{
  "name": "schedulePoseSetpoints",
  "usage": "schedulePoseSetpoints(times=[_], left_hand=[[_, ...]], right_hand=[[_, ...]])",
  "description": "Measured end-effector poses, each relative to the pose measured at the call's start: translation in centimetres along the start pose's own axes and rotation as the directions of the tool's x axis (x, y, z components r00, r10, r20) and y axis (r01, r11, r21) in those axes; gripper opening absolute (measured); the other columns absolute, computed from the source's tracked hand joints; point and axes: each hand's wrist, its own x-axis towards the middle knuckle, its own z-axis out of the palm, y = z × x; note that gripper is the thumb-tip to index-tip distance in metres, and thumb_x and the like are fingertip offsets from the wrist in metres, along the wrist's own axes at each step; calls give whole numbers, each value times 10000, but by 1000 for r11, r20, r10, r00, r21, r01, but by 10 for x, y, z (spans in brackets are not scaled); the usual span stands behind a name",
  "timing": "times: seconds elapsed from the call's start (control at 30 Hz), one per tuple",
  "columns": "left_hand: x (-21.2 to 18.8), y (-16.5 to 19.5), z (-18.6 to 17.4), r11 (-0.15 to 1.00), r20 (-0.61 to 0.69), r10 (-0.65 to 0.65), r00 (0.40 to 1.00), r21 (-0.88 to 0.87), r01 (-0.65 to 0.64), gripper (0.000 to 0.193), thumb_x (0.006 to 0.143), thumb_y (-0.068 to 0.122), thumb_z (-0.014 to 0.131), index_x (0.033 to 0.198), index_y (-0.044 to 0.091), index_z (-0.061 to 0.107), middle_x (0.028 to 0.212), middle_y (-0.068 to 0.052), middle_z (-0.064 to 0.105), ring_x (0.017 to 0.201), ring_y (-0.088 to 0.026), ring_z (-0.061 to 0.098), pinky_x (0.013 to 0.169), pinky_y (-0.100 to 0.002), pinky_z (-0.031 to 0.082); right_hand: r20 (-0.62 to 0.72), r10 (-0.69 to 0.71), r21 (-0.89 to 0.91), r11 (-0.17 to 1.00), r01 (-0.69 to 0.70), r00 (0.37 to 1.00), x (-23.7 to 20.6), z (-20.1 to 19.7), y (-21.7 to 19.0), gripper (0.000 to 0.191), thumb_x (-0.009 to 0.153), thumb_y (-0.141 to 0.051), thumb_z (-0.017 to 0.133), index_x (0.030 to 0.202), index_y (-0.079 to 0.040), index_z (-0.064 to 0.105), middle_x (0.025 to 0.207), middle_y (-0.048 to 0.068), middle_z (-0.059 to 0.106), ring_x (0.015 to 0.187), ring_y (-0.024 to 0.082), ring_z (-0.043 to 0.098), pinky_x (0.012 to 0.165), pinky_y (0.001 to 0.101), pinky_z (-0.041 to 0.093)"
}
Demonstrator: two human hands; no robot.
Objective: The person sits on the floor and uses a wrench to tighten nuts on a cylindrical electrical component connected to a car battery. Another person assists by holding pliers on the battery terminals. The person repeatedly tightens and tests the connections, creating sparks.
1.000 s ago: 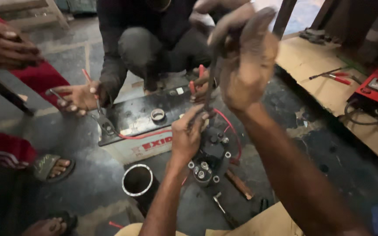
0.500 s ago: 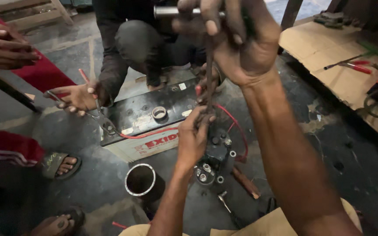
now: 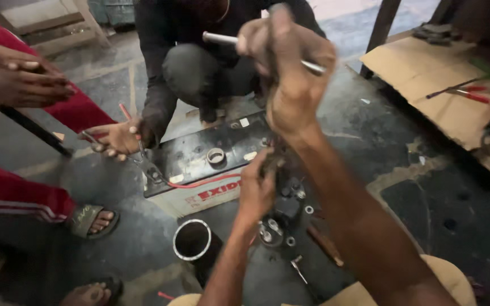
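Metal rod [image 3: 222,38] half hidden inside right hand [image 3: 293,73]

A white label with red lettering [image 3: 211,194] runs along the near side of the black-topped battery [image 3: 199,161], and flat brown cardboard sheets [image 3: 426,71] lie well right of that battery.

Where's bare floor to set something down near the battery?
Free: dark floor right of the motor part, up to the cardboard sheet. Also grey floor left of the battery, toward the sandalled foot. Crowded: around the metal cup, left hand and loose tools.
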Motion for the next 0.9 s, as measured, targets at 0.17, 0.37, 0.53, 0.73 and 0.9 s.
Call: schedulePoseSetpoints(times=[0.17, 0.37, 0.53, 0.73, 0.9], left_hand=[[7, 31, -8, 983, 85, -79, 993, 171, 64, 185, 1012, 82, 647, 1168, 6, 713, 879, -185, 712, 808, -234, 658, 728, -353, 533], [-34, 48, -50, 993, -118, 7, 993, 114, 7, 233, 1023, 179, 639, 1190, 22, 684, 1005, -126, 750, 899, -173, 723, 808, -335, 569], [-125, 8, -89, 858, -196, -330, 923, 345, 380, 238, 958, 204, 662, 1072, 7, 732, 833, -124, 764, 723, -178, 735, 684, -326, 563], [-176, -61, -80, 767, -127, -412, 902, 487, 418, 272, 860, 126, 722, 1107, 13, 722, 950, -224, 756, 896, -345, 747, 751, -434, 583], [-191, -116, -68, 366, 60, -702, 709, 885, 288, 342, 855, 166, 673, 1177, 50, 684, 1034, -212, 731, 972, -373, 711, 781, -480, 574]], right_hand=[[120, 471, -443, 813, -377, 874, -22, -17, -22, 245, 1154, -212, 585, 1043, 6, 572, 845, 50, 627, 763, 126, 579, 658, 300, 480], [-6, 192, -727, 673, -136, 981, -75, -116, -115, 184, 1180, -62, 488, 1327, 14, 570, 1223, 112, 703, 1026, 163, 674, 875, 260, 553], [-88, 330, -985, 110, -131, 940, -167, -224, -126, 289, 1154, -226, 533, 985, 6, 559, 807, 194, 550, 723, 312, 532, 688, 409, 396], [-413, 616, -911, -290, -294, 670, -259, -257, -102, 529, 1105, -459, 562, 1089, 55, 689, 993, 298, 680, 948, 484, 655, 833, 549, 504], [-591, 724, -804, -567, -181, 356, -276, -262, -87, 481, 1033, -391, 542, 1087, 52, 721, 1088, 336, 700, 1025, 515, 664, 873, 580, 512]])
